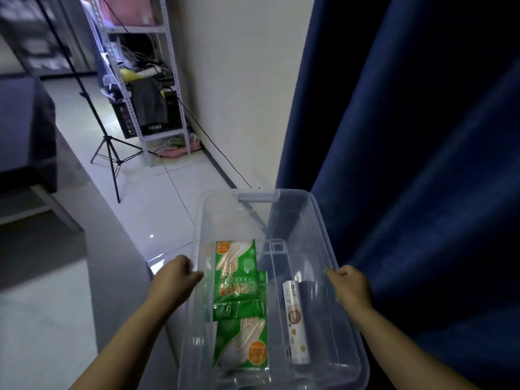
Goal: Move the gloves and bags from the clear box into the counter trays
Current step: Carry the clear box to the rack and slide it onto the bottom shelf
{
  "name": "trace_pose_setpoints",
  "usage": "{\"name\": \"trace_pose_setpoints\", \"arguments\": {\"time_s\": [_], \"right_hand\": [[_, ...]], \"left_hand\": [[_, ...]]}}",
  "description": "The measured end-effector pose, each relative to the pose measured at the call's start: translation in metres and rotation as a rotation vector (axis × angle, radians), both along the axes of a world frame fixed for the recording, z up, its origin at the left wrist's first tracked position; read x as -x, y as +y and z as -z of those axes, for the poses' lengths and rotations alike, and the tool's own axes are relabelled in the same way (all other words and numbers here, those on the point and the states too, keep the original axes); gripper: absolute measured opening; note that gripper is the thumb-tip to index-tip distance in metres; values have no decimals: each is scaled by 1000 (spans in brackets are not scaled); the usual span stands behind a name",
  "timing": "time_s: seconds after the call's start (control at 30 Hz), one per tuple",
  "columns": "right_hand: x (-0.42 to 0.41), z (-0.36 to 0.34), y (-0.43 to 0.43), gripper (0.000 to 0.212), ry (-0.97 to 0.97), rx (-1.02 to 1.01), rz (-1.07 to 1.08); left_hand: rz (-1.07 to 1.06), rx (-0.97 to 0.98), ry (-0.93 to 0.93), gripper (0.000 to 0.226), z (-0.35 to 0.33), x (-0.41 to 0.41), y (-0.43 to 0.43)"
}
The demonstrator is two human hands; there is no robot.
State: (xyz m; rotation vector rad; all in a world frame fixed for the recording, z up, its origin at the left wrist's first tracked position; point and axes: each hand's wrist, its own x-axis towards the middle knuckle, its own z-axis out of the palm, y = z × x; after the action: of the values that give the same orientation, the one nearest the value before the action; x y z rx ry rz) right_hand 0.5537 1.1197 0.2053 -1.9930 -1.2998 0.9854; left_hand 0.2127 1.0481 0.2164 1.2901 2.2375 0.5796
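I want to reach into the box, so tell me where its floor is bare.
Bare: the clear box's far end beyond the glove packs and bag roll, and the strip between them. Crowded: the left side, where packs overlap.

The box point(323, 220) is colourless see-through plastic with a faint bluish cast. The glove packs point(239, 294) are bright green, printed with pale outlined hands, white lettering and round orange badges. The roll of bags point(295, 319) is white with what looks like brown and yellow print, though it is blurred. The curtain point(422, 164) is deep navy blue and the wall point(239, 80) cream. The floor point(157, 198) is glossy white tile with thin dark lines. The rack point(174, 80) is pale grey, its crate point(123, 119) black, the garment point(149, 102) dark grey, the cloth point(174, 152) pink. The tripod point(112, 153) is black.
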Motion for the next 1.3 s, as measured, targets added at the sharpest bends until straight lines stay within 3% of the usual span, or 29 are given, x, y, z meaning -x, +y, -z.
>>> {"name": "trace_pose_setpoints", "arguments": {"time_s": [0.53,1.0,1.3], "right_hand": [[123,-8,215,27,-47,18,-103],[261,9,431,32,78,100,-442],[372,-2,551,32,20,36,-734]], "left_hand": [[-134,35,-50,18,4,109,177],[-465,33,-42,17,6,202,298],[-755,-36,-35,13,2,250,352]]}}
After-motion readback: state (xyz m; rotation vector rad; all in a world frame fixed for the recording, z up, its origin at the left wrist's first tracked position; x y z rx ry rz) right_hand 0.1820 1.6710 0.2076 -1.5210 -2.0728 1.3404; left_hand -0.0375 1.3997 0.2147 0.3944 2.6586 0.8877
